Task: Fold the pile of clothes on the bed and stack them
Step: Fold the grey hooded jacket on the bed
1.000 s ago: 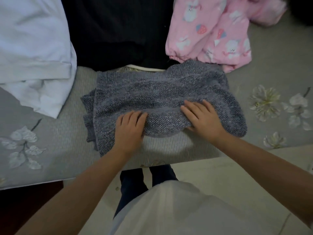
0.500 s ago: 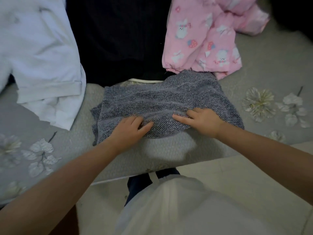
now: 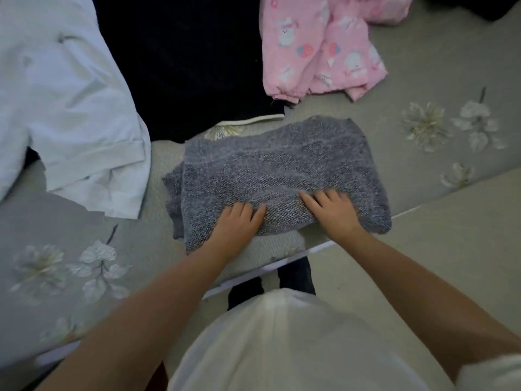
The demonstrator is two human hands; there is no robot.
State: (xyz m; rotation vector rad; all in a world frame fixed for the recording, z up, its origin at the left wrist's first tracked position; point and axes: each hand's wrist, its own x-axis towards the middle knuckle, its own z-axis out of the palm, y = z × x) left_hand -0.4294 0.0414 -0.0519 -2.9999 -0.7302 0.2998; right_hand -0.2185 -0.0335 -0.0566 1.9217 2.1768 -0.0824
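Both hands are down on the grey knit (image 3: 276,176), which lies part-folded at the near edge of the bed (image 3: 439,162), its long axis running left to right across the person. The left hand (image 3: 236,224) presses flat on the near-left portion, fingers straight and close together; the right hand (image 3: 335,214) presses flat just beside it toward the right, fingers spread. Neither grips anything. The knit's near hem sits right under the palms, so a fold away from the body looks like the natural next move. Room is tight beyond: a dark garment (image 3: 186,66) lies just past the far edge, a white shirt (image 3: 64,103) to the left, pink pyjamas (image 3: 321,49) far right. Open bed lies to the right.
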